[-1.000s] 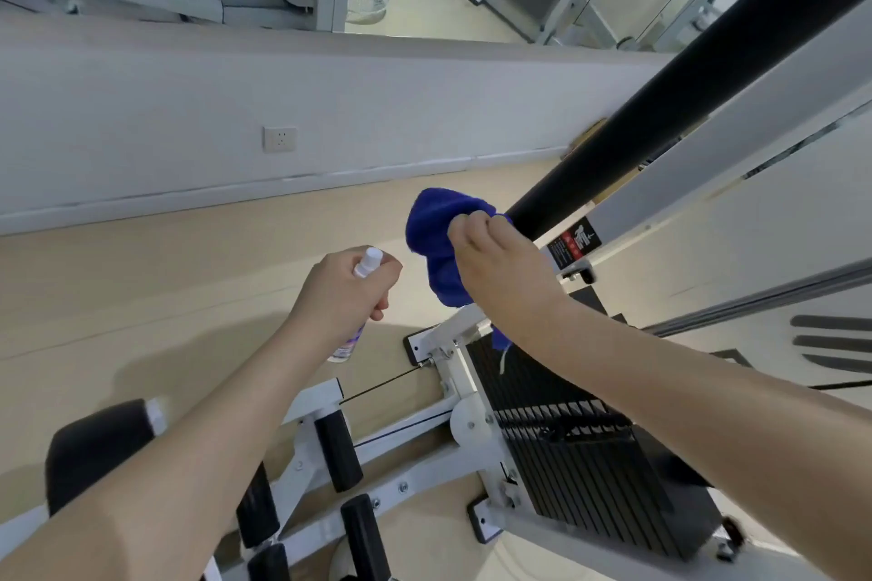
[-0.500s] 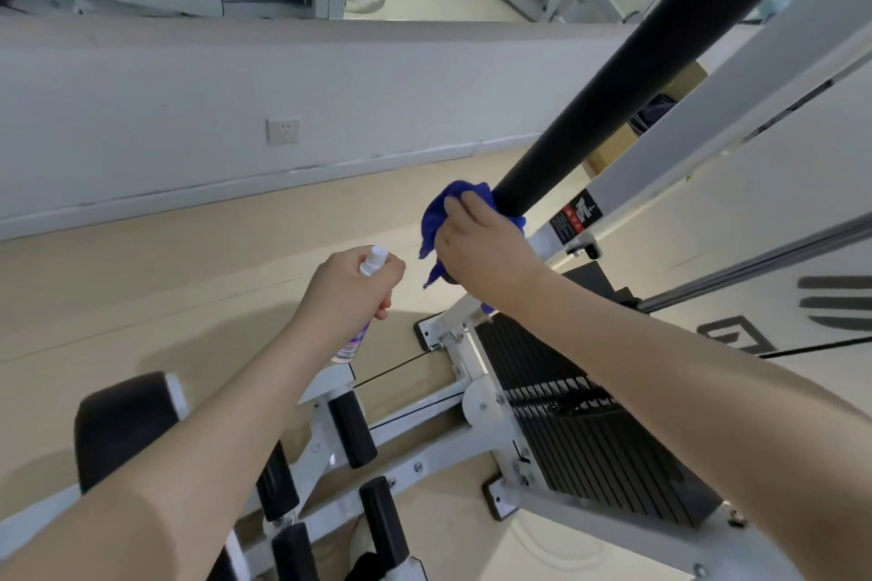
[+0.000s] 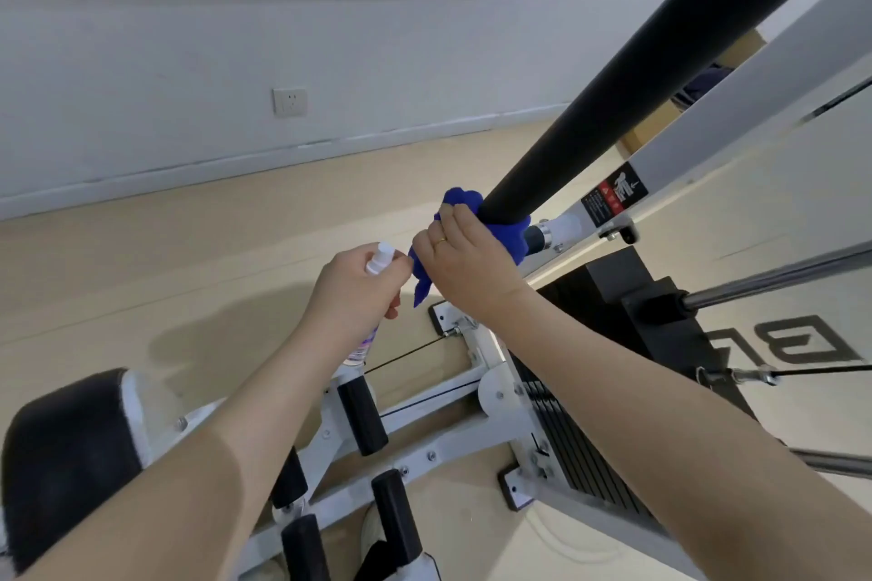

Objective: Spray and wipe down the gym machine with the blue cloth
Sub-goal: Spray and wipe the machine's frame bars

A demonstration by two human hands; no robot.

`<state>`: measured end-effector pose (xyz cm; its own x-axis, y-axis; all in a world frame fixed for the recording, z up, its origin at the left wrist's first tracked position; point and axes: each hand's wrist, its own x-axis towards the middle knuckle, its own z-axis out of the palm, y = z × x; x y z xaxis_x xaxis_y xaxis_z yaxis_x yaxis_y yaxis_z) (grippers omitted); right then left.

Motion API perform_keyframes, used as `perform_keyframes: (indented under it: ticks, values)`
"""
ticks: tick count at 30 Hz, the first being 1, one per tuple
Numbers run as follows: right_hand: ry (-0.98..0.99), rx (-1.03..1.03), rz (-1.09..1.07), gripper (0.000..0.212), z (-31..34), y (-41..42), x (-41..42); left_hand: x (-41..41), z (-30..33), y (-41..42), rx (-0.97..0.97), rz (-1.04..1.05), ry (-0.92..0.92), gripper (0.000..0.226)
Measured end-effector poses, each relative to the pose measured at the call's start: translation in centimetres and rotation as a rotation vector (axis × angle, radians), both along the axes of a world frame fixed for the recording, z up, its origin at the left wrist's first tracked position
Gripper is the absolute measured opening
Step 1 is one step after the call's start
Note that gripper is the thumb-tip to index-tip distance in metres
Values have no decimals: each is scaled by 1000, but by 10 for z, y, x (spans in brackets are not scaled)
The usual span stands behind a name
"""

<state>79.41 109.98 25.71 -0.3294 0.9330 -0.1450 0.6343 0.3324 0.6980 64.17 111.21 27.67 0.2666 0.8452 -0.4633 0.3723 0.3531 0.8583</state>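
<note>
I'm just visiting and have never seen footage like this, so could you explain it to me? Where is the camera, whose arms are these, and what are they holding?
No robot here: the camera sits on a person's head, looking forward and down, so both arms are the wearer's own. The wide lens bends straight lines.

The right hand grips a blue cloth wrapped round the lower end of a thick black padded bar, part of a white-framed gym machine. The left hand holds a small white-capped spray bottle upright, close beside the cloth.

Below are black foam rollers, a black seat pad at lower left, and the black weight stack on a tan floor. A wall socket sits on the grey wall.
</note>
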Motion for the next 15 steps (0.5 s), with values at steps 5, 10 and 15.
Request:
perform_keyframes:
  ticks: [5, 10, 15]
  values:
    - [-52, -431, -196, 25, -53, -12, 4, 9, -9, -1, 20, -48, 47, 23]
    - [439, -438, -788, 26, -90, -64, 68, 3, -20, 1, 30, -40, 106, 22]
    - [1797, 217, -1731, 9, -61, -88, 70, 34, 4, 7, 63, -55, 119, 19]
